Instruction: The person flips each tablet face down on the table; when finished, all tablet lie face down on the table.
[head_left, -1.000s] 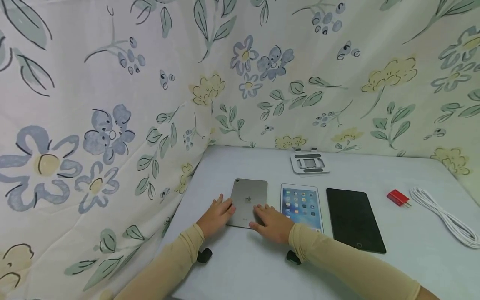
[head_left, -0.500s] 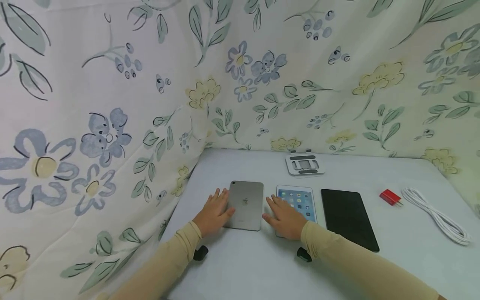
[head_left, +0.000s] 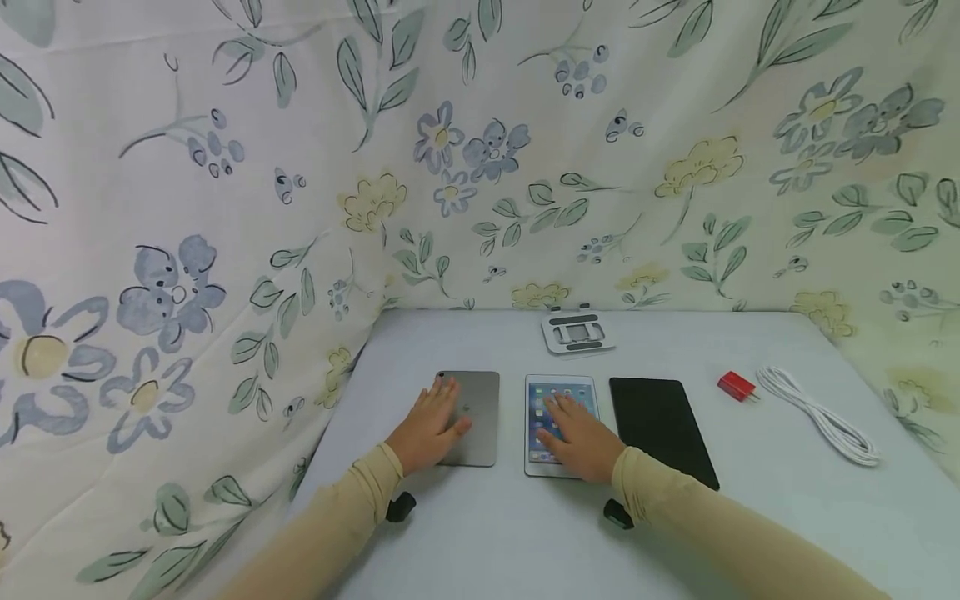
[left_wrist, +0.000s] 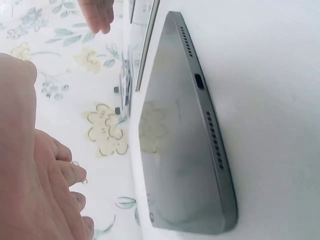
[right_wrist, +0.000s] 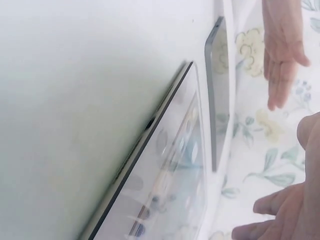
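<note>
My left hand (head_left: pixel 431 423) is held flat above the left side of a grey tablet (head_left: pixel 482 417), fingers straight. The tablet lies with its back up, and the left wrist view shows its edge with a charging port and speaker holes, the hand (left_wrist: pixel 45 185) apart from it. Over a white-framed tablet (head_left: pixel 534 468) with its screen lit and app icons showing, my right hand (head_left: pixel 588 442) hovers, fingers straight and covering part of the screen. A gap shows between that hand (right_wrist: pixel 290 210) and the glass in the right wrist view. Neither hand holds anything.
Right of the white tablet lies a black tablet (head_left: pixel 660 425), partly under the right forearm in view. Farther right are a red plug adapter (head_left: pixel 737 386) and a coiled white cable (head_left: pixel 821 417). A silver folding stand (head_left: pixel 578 333) lies at the back, before the floral curtain (head_left: pixel 480 167).
My right hand has lifted off the grey tablet and moved right, over the white tablet. My left hand has come up from the grey tablet's left edge. The head view has turned slightly right.
</note>
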